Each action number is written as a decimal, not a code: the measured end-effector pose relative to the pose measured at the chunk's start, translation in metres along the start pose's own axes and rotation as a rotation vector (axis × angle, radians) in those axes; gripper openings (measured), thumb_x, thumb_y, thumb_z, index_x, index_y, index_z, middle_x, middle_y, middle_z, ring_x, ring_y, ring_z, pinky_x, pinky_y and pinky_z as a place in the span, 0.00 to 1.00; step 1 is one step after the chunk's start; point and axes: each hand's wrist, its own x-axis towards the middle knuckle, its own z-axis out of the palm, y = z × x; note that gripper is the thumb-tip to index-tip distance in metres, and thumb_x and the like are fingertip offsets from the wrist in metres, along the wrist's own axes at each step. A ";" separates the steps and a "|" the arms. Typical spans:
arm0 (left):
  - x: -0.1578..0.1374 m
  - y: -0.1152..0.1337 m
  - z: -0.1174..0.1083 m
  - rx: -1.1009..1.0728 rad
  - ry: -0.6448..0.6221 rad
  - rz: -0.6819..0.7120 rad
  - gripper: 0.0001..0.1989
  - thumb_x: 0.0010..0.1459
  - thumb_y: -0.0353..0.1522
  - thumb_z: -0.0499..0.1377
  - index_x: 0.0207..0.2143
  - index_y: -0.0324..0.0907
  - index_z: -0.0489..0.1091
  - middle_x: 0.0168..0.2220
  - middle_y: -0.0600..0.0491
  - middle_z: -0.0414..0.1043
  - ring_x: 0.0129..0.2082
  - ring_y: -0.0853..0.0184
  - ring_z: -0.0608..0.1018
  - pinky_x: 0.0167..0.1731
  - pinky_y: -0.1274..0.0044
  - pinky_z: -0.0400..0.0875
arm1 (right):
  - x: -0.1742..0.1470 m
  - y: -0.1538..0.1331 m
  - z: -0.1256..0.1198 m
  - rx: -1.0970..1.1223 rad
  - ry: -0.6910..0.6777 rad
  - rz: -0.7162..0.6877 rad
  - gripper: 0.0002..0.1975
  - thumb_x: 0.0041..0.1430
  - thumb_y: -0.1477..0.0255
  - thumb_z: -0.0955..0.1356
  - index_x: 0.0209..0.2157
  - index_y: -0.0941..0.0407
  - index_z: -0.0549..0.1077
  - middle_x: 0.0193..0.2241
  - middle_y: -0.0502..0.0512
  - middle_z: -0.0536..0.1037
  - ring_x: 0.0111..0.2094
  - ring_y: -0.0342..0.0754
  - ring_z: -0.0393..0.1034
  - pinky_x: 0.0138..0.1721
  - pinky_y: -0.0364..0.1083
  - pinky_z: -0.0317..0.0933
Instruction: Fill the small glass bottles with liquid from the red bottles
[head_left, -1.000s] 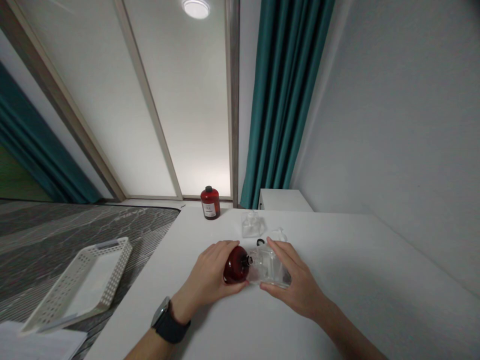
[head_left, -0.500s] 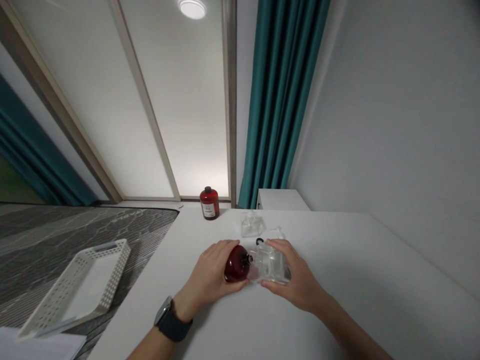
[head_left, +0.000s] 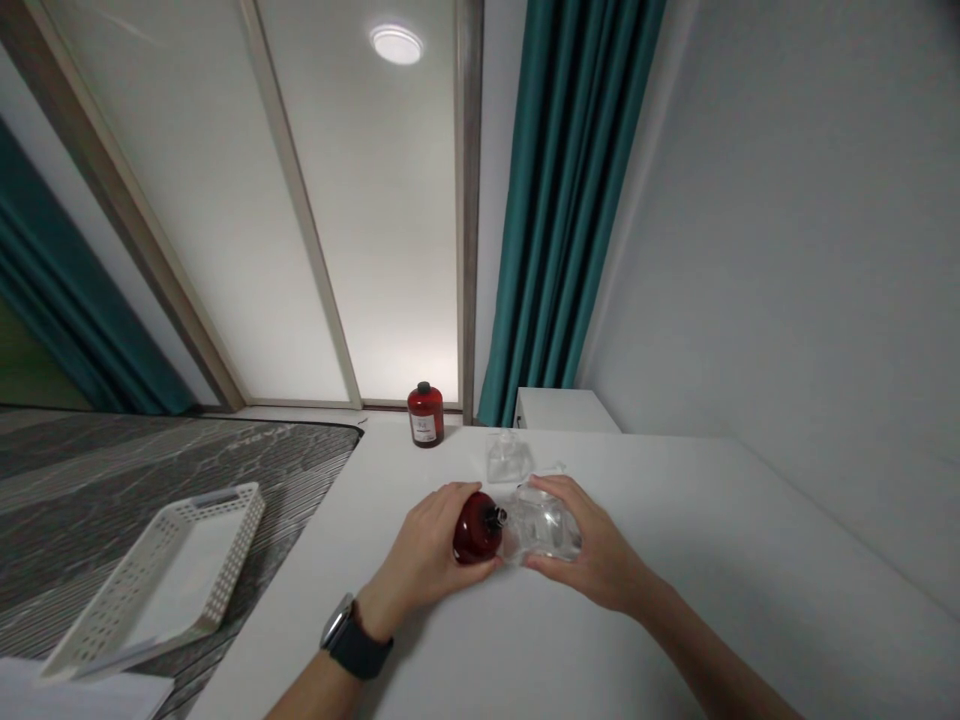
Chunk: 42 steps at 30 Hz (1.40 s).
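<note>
My left hand [head_left: 433,540], with a dark watch on its wrist, is closed around a dark red bottle [head_left: 474,528]. The bottle is tipped over, its dark neck pointing right. My right hand [head_left: 589,545] grips a clear bottle [head_left: 546,525] that lies tilted with its neck end toward the red one. The two necks meet or nearly meet between my hands; I cannot tell whether they touch. Just beyond stands another clear bottle [head_left: 508,458]. Farther back on the left is an upright red bottle [head_left: 426,415] with a dark cap and white label.
The white table [head_left: 517,650] runs along the wall on the right. To its left, lower down, sits a white perforated basket [head_left: 244,525] near some white paper [head_left: 90,690]. A white cabinet [head_left: 566,410] and a teal curtain [head_left: 562,220] stand behind the table.
The view has shifted slightly, so everything sits a little lower and to the right. The dark ring seen by my right fingertips no longer shows clearly. Both hands keep their grips.
</note>
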 end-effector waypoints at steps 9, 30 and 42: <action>0.001 0.000 -0.001 -0.050 0.025 -0.029 0.36 0.49 0.37 0.69 0.56 0.44 0.57 0.49 0.45 0.72 0.47 0.55 0.78 0.46 0.63 0.76 | 0.011 -0.007 -0.007 -0.009 -0.062 0.024 0.34 0.53 0.69 0.74 0.59 0.52 0.61 0.54 0.62 0.70 0.57 0.58 0.67 0.58 0.58 0.62; 0.000 0.002 0.001 -0.127 0.080 -0.123 0.35 0.48 0.36 0.69 0.55 0.43 0.59 0.49 0.44 0.72 0.48 0.55 0.78 0.48 0.64 0.75 | 0.026 -0.015 -0.016 -0.027 -0.139 0.059 0.35 0.52 0.68 0.75 0.59 0.52 0.61 0.55 0.62 0.69 0.57 0.58 0.65 0.59 0.59 0.59; -0.001 0.003 0.003 -0.161 0.130 -0.136 0.34 0.47 0.36 0.69 0.55 0.43 0.60 0.48 0.46 0.73 0.46 0.56 0.79 0.46 0.65 0.76 | 0.032 -0.019 -0.019 -0.040 -0.158 0.071 0.35 0.51 0.68 0.75 0.59 0.53 0.62 0.56 0.63 0.69 0.57 0.59 0.65 0.59 0.59 0.59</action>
